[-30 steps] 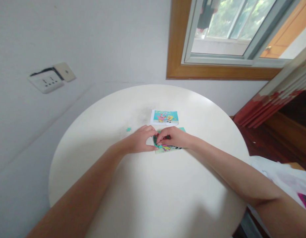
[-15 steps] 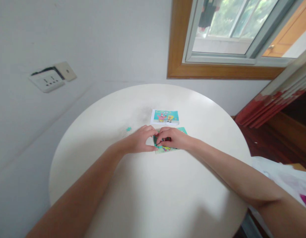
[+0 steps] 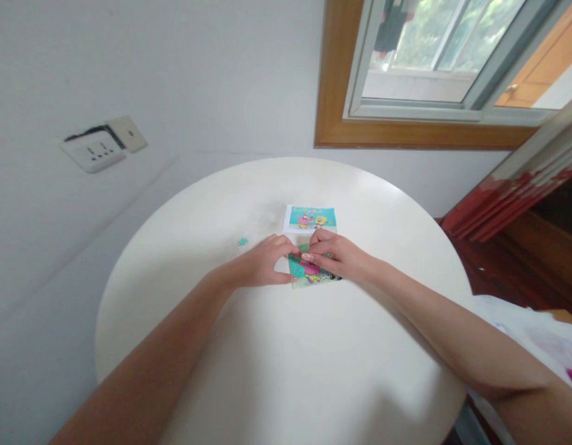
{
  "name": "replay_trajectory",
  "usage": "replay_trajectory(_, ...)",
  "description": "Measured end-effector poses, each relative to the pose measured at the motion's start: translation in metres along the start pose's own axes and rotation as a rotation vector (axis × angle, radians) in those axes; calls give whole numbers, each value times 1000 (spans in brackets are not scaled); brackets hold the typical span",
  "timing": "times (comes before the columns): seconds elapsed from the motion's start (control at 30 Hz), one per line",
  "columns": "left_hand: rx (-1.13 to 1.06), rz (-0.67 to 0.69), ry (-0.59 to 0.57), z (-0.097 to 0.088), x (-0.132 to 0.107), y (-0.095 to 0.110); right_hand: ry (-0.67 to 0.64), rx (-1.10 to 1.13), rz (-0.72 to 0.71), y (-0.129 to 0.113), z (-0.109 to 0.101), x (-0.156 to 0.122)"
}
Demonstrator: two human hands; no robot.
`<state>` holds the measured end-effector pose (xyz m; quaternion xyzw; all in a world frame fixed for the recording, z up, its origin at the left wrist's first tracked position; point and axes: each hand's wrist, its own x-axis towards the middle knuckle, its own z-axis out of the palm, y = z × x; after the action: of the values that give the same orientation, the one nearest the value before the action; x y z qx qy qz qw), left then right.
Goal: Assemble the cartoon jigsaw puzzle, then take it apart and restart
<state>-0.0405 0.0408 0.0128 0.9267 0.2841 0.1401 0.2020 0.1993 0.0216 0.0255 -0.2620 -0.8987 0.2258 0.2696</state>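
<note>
At the far left, one socket (image 3: 95,150) and one plate (image 3: 128,133) sit side by side on the wall (image 3: 197,74). Below, the round white desk (image 3: 286,352) carries one small teal piece (image 3: 242,241), lying flat just left of the left hand (image 3: 266,261) and apart from it.

The left hand's grip is wide: thumb at the near left corner of the panel (image 3: 310,273), fingers higher up the same edge, a clear gap between them. The one panel lies flat on the desk between the two hands, its long axis running left to right and tilting slightly away from the person at its right end. Beyond it, one card (image 3: 313,217) lies flat with its long axis nearly parallel.

The right hand (image 3: 344,254) comes over the panel from the right and hides much of its far right part. Its grip is narrow, thumb and fingers drawn close over the panel's far half; I cannot tell whether the tips meet or hold anything. The relation that matters: the panel lies directly under the right fingertips and to the right of the left ones, while the piece is on the left hand's side, well apart from the right hand.

Farther right are one window (image 3: 425,43) and one red-and-white curtain (image 3: 492,201).
</note>
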Motion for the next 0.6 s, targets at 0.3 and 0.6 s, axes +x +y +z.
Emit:
replay_trajectory(0.3,12,7,5,1,-1,-1,-62,-169,0,0,7,2)
replay_trajectory(0.6,6,14,10,0,0,1,-74,-166,-16,-1,8,2)
